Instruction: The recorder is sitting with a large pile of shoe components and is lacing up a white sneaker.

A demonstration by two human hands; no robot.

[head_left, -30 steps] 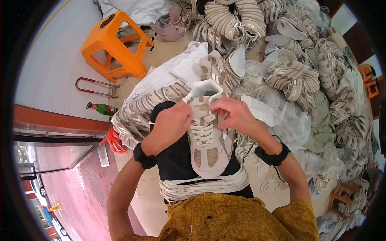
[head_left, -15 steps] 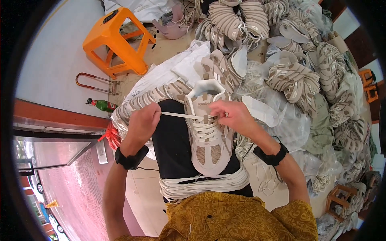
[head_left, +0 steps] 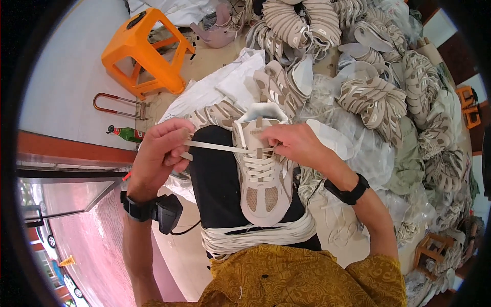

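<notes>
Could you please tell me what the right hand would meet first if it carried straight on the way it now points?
Most likely the tongue of the shoe: the right hand points leftward, its fingers at or just above it, though depth is unclear.

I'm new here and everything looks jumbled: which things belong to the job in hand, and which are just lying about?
In the job:
- shoe
- lace, held by the left hand
- right hand, at the shoe
- lace bundle, probably
- piled shoe pieces, probably

Seemingly just lying about:
- orange stool
- bottle
</notes>
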